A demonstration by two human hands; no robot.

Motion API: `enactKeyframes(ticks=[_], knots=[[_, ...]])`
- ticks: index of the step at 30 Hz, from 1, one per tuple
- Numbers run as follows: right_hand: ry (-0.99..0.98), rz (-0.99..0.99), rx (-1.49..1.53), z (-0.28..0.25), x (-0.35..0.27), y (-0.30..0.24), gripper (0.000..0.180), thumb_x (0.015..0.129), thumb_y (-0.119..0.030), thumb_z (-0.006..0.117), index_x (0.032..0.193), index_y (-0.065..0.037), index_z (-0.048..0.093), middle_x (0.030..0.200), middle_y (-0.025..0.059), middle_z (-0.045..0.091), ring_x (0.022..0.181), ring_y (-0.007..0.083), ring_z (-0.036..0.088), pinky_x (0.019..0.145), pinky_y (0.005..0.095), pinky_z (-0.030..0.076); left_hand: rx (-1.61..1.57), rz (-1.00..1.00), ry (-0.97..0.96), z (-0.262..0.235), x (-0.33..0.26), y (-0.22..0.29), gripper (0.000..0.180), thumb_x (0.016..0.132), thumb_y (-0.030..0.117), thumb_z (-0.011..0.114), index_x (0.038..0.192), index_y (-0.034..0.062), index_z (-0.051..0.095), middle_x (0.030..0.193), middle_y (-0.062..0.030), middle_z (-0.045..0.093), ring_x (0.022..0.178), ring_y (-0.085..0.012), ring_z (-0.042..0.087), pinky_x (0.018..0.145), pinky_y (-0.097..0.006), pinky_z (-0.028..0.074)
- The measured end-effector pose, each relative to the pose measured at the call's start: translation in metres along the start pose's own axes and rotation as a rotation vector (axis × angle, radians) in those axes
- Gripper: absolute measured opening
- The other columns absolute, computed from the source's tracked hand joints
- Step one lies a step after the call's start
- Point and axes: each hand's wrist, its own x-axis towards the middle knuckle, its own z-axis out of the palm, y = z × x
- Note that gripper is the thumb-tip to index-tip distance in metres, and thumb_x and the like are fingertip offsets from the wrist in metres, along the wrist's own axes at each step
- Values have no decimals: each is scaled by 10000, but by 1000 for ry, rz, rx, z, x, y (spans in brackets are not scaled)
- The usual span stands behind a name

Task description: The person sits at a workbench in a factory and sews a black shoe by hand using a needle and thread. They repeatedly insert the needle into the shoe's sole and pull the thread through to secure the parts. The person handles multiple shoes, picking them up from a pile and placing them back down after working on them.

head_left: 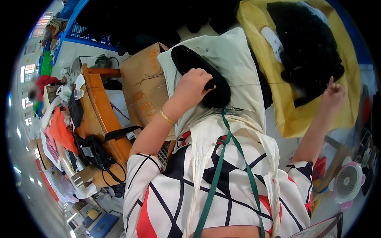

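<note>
At the centre of the frame, the left hand (193, 85) is closing its fingers around a black shoe (200, 75), pinning it flat against the cream cloth (234, 59) so the piece is lying steady. At upper right, the right hand (332, 96) is resting with fingers loosely curled on the yellow bag (278, 99), near the black pile (309, 47) inside.

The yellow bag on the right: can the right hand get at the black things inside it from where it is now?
Probably yes. The right hand is already at the open mouth of the yellow bag, beside the black things, with nothing between.
</note>
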Motion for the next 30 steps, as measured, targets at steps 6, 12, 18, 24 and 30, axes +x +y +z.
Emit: enactKeyframes(ticks=[6,12,18,24,30], knots=[[21,-34,-83,17,-28,28,85,988,-70,566,931,-9,550,708,36,546,649,106,539,996,379,504,-364,-493,31,12,-28,26,245,914,238,723,908,37,583,697,-57,547,636,-159,489,620,-262,418],[-78,-294,-310,-13,23,22,121,957,-86,613,884,-9,555,711,35,570,622,99,530,910,316,525,-663,-573,37,46,-35,-2,332,867,268,765,905,10,560,713,-45,536,665,-122,443,593,-290,413],[-47,-366,-541,4,1,10,114,963,-67,591,1041,13,569,844,86,657,799,146,643,848,272,533,-915,-672,22,54,-44,-10,220,902,167,716,978,6,586,820,-15,593,736,-91,535,656,-240,467],[-513,304,-444,66,-125,74,151,986,-131,605,1100,-41,642,836,30,644,688,83,575,617,225,489,-1270,-972,127,44,-45,5,148,955,138,643,1032,13,624,874,-60,674,735,-138,655,621,-245,542],[-1149,561,-662,99,-240,104,112,928,-113,637,1024,-69,672,668,33,618,573,132,591,554,281,470,-1618,-1060,115,48,-52,-4,151,960,166,639,1031,33,634,884,-91,698,710,-157,665,591,-248,542]])
